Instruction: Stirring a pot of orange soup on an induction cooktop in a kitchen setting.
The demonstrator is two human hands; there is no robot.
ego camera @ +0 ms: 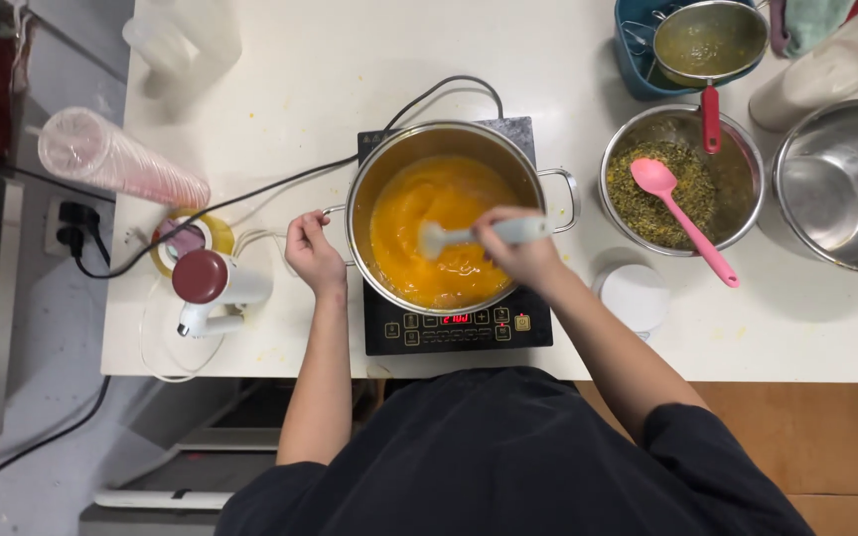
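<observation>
A steel pot point(461, 137) full of smooth orange puree point(429, 213) stands on a black induction cooktop point(449, 328) with a lit red display. My left hand point(310, 253) grips the pot's left handle. My right hand point(516, 243) is closed on the pale handle of a light grey spatula point(439, 238), whose blade dips into the puree near the pot's middle.
To the right stand a steel bowl point(620, 149) of greenish-yellow pulp with a pink spatula point(687, 213), an empty steel bowl point(841, 184), a strainer point(709, 40) over a blue container, and a white lid point(636, 296). At left lie a hand blender point(213, 283), stacked plastic cups point(116, 159) and a black cable point(250, 194).
</observation>
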